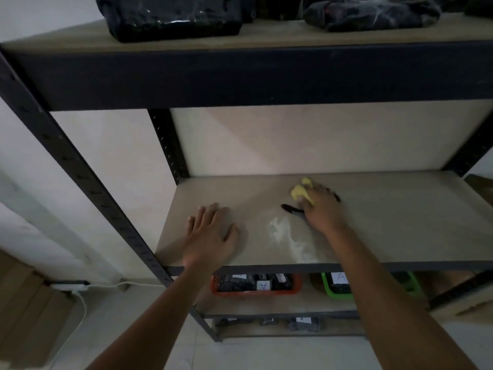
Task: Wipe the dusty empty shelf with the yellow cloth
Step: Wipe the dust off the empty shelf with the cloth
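- My right hand (321, 206) covers most of the yellow cloth (301, 192), bunched in my grip toward the back of the shelf (400, 222); its shape and long axis are hidden.
- Something dark under my wrist is hard to make out.
- White dust (285, 235) smears the front.
- My left hand (210, 233) lies flat, fingers spread.
- Below, a red basket (256, 285) and a green basket (337, 288) hold dark, labelled items.

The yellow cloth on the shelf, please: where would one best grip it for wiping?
Grip the bunched top of the yellow cloth, coming from above and the shelf's open front, as the right hand does; the crumpled wad fits under curled fingers.
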